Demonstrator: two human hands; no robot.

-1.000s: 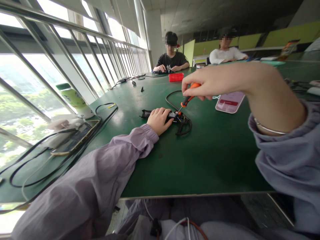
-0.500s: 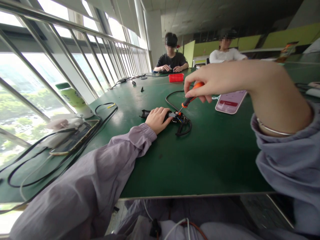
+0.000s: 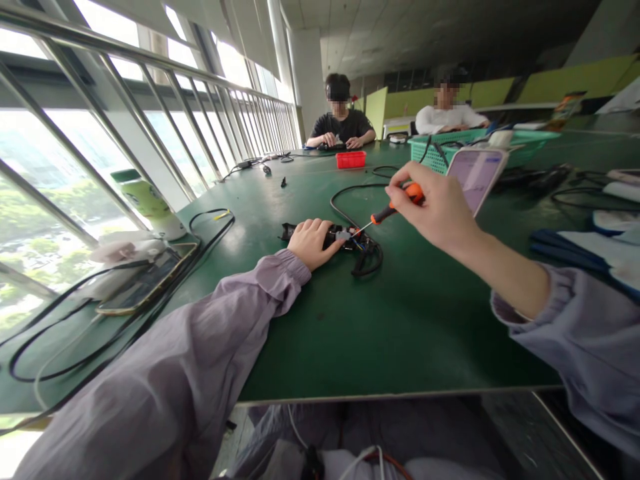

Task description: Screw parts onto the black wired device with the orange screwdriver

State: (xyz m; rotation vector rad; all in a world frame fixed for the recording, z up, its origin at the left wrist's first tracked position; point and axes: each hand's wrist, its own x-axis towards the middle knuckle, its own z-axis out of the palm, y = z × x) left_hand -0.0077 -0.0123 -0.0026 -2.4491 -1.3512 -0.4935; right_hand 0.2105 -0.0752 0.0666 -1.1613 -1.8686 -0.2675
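My left hand (image 3: 311, 244) is wrapped over a black device (image 3: 289, 231) and holds it against the green table (image 3: 400, 320). Small coloured wires and a looped black cable (image 3: 376, 261) come from the device's right end. In my right hand (image 3: 433, 203) is an orange and black screwdriver (image 3: 384, 214), gripped by the handle. The screwdriver slants down to the left, and its tip meets the open right end of the device; exact contact is too small to make out.
A red box (image 3: 351, 160), a green basket (image 3: 480, 143) and a phone (image 3: 476, 177) stand beyond my hands. At left are a cup (image 3: 150, 203), another phone (image 3: 150, 283) and cables. Two people (image 3: 343, 127) sit at the far side.
My right hand has lowered and shifted right, with the screwdriver now leaning flatter. The basket has come into view behind it, and the phone there appears raised and tilted. My left hand stays put.
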